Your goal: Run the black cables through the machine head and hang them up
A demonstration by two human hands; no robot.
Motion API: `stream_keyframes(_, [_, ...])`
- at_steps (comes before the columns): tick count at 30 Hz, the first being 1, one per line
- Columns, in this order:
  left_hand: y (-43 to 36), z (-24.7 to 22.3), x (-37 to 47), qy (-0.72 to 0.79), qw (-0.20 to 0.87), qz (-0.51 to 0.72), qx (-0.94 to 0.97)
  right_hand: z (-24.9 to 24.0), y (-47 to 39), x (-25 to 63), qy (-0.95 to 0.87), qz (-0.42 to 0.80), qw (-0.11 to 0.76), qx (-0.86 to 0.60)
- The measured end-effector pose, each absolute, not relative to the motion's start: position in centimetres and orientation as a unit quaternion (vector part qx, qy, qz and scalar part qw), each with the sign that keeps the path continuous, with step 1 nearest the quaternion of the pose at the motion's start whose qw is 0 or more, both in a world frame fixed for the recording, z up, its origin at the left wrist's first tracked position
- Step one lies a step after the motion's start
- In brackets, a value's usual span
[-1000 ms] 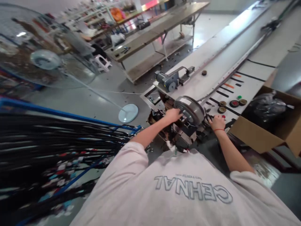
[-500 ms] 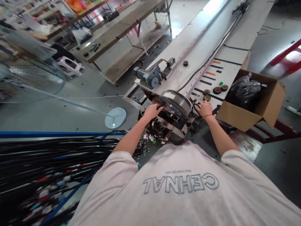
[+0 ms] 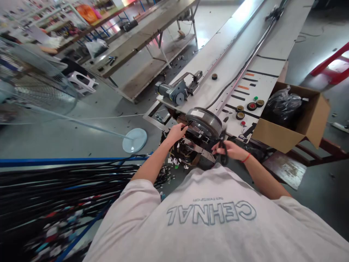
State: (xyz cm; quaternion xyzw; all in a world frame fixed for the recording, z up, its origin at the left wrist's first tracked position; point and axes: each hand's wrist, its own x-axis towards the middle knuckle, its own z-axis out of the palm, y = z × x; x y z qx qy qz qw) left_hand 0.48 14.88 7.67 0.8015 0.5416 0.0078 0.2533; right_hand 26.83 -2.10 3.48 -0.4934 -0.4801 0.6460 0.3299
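My left hand [image 3: 176,133] is closed at the left side of a dark ring-shaped machine head [image 3: 207,122], pinching a thin black piece that looks like the end of a cable. In my right hand [image 3: 233,150] is a pair of black-handled scissors [image 3: 224,155], blurred by motion, held low in front of the machine's right side. A long black cable [image 3: 229,84] runs from behind the ring up along the white bench. Beneath the ring, metal plates and a bundle of wires with small connectors [image 3: 176,160] show partly, close to my body.
The long white bench [image 3: 201,72] carries a motor unit [image 3: 174,92], several tape rolls [image 3: 240,115] and strips of tape. At right stands an open cardboard box [image 3: 283,134] holding a dark plastic bag. Many black cables [image 3: 81,174] hang at lower left, near a fan's round base [image 3: 134,140].
My right hand has lifted the scissors off the bench edge and moved them down and left, toward my body. My left hand has stayed almost in place.
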Motion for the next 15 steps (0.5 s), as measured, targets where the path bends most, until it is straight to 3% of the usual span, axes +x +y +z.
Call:
stream_keyframes(3, [14.8, 7.8, 0.5, 0.545, 0.219, 0.021, 0.809, 4.0, 0.6, 20.4, -0.406, 0.83, 0.233, -0.303])
stream_keyframes(6, [14.7, 8.1, 0.7, 0.549, 0.161, 0.02, 0.82, 3.8, 4.3, 16.0, -0.34, 0.861, 0.189, -0.329])
stream_keyframes(11, [15.3, 7.6, 0.7, 0.548, 0.156, -0.018, 0.822, 2.4, 1.5, 17.4, -0.418, 0.725, 0.284, -0.468])
stream_keyframes(15, [16.0, 5.9, 0.1, 0.534, 0.189, -0.075, 0.821, 1.3, -1.9, 24.5, -0.439, 0.491, 0.345, -0.669])
